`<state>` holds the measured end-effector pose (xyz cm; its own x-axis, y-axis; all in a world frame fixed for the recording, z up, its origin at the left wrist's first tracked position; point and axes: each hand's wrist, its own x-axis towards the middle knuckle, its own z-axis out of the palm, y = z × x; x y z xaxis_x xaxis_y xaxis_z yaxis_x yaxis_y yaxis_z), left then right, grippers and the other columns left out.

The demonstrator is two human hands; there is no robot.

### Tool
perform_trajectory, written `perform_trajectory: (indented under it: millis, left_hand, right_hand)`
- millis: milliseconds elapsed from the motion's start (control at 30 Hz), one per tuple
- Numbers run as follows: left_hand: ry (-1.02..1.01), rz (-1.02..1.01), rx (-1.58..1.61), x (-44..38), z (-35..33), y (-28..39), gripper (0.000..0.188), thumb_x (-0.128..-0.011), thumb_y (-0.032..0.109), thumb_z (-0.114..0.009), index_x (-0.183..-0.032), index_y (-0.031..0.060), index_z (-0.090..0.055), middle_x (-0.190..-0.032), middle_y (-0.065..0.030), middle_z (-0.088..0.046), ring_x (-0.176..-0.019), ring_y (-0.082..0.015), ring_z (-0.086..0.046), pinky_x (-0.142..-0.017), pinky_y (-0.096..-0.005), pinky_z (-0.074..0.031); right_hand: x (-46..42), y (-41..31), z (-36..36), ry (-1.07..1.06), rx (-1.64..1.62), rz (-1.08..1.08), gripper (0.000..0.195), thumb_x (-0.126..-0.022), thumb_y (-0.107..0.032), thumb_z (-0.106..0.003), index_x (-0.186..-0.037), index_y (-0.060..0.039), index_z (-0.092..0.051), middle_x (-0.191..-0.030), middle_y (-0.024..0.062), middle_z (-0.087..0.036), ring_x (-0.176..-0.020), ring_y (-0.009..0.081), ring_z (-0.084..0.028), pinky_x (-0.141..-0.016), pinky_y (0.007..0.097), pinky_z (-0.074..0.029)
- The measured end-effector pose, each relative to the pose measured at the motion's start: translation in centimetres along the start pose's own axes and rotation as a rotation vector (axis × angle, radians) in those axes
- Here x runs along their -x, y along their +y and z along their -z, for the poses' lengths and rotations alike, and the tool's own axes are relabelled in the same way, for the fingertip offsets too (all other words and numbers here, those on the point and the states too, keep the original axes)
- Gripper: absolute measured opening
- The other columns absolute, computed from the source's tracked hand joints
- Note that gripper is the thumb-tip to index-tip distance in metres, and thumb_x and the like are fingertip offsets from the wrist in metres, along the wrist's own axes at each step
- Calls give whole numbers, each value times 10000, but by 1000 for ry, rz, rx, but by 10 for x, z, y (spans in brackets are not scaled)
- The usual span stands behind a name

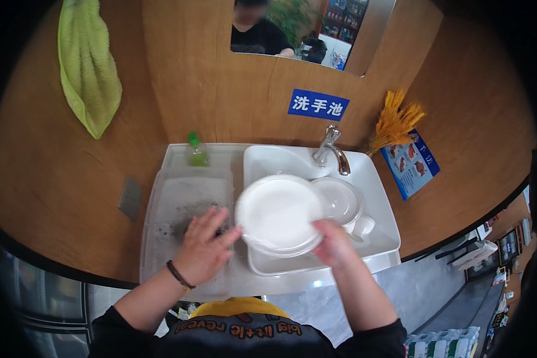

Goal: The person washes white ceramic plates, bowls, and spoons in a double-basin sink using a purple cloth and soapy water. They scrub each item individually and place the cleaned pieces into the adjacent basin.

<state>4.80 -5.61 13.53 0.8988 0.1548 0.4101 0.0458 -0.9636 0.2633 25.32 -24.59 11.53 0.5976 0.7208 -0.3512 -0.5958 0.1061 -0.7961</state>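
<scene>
My right hand [335,244] grips the lower right rim of a small stack of white plates [282,212], held over the white sink basin [387,223]. My left hand [208,250], fingers spread, hovers at the right side of a translucent plastic tub [152,250] of sudsy water; a fingertip is close to the plates' left edge, and contact cannot be told. Behind the plates, white bowls [338,201] and a white cup [364,226] lie in the basin.
A chrome faucet [333,152] rises at the basin's back. A green-capped soap bottle [198,152] stands behind the tub. A yellow-green towel [89,71] hangs at left, a mirror [295,33] above. Dried orange stalks [396,118] and a blue poster [409,163] are at right.
</scene>
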Motion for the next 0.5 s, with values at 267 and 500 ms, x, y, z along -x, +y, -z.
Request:
perform_trajectory:
  millis: [267, 500]
  left_hand:
    - [-396, 716, -88, 72, -50, -119, 516, -760, 189, -578, -1204, 6, -391, -1132, -228, -472, -1079, -356, -435, -918, -407, -357]
    - [-667, 896, -163, 56, -83, -148, 377, -732, 132, -547, -1095, 36, -509, -1089, -191, -519, -1024, -329, -493, -887, -401, -397]
  right_hand:
    - [10, -47, 117, 386, 221, 133, 240, -812, -159, -443, -997, -17, -500, -928, 111, -563, -828, 205, -582, -620, 333, -524]
    - [-25, -57, 140, 561, 349, 119, 204, -792, -211, -463, -943, -89, -525, -830, 48, -572, -715, 151, -580, -509, 248, -487]
